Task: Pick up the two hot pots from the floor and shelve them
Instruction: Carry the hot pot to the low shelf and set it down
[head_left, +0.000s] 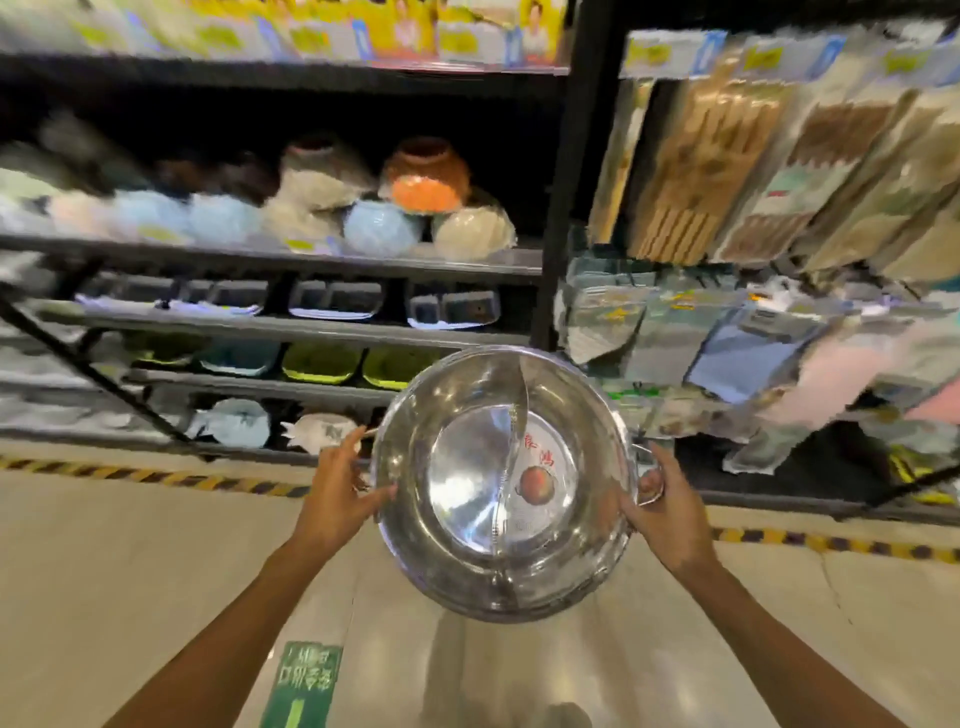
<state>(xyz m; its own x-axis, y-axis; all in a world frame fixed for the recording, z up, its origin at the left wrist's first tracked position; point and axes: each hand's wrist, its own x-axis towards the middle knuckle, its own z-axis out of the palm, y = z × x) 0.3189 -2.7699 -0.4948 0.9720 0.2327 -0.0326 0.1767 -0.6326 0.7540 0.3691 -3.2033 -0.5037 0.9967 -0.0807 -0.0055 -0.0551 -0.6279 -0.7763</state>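
Both hands clamped on steel hot pot (498, 483), left hand (337, 493), right hand (670, 514), shelves (291, 260) behind

hot pot (498, 483) held above floor | left hand (337, 488), right hand (670, 512) gripping its sides

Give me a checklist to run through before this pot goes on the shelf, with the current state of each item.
1. Left hand gripping the pot rim: ok.
2. Right hand holding the side handle: ok.
3. Pot lifted clear of the floor: ok.
4. Pot empty, with only its divider inside: ok.
5. Free slot on the shelves: cannot tell, the view is blurred.
6. Second pot located: cannot tell, not in view.
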